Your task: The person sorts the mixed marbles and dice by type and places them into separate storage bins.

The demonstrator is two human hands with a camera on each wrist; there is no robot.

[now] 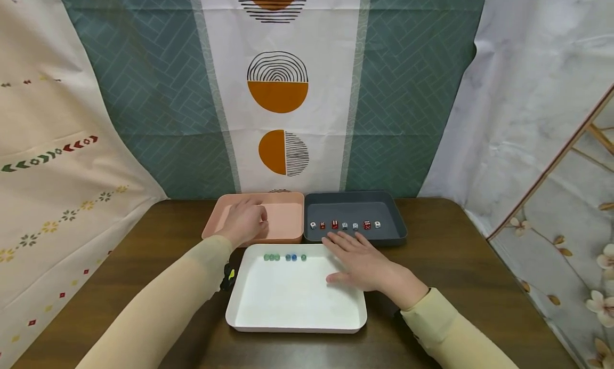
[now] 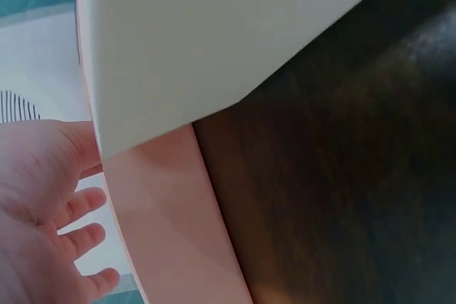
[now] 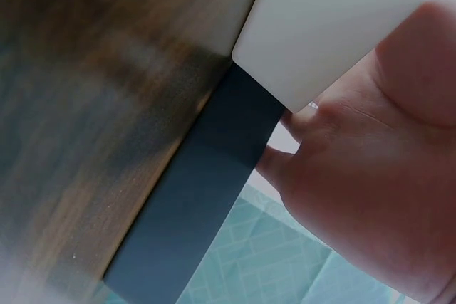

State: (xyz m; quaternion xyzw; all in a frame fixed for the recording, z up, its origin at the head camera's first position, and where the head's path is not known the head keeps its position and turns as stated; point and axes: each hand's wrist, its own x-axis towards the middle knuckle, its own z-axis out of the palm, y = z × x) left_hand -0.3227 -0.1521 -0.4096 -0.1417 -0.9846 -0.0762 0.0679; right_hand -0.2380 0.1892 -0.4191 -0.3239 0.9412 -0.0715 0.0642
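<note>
My left hand [image 1: 244, 221] reaches over the pink tray [image 1: 288, 203], fingers bent toward the thumb. In the left wrist view, tray walls hide its fingertips, and I cannot tell whether they pinch anything. My right hand [image 1: 358, 259] is spread out, palm down, above the back right corner of the white tray [image 1: 297, 310]. Its fingertips overlap the front edge of the dark grey tray [image 1: 350, 199]. Small green glass marbles [image 1: 271, 257] and blue marbles [image 1: 294, 257] form a row along the white tray's back. Red dice [image 1: 334, 224] and white dice [image 1: 377, 225] are lined up in the dark grey tray.
All three trays stand on a dark brown wooden table [image 1: 455, 283], the pink and grey ones side by side behind the white one. A patterned curtain [image 1: 408, 91] hangs behind the table. Other printed cloths [image 1: 57, 171] hang at both sides.
</note>
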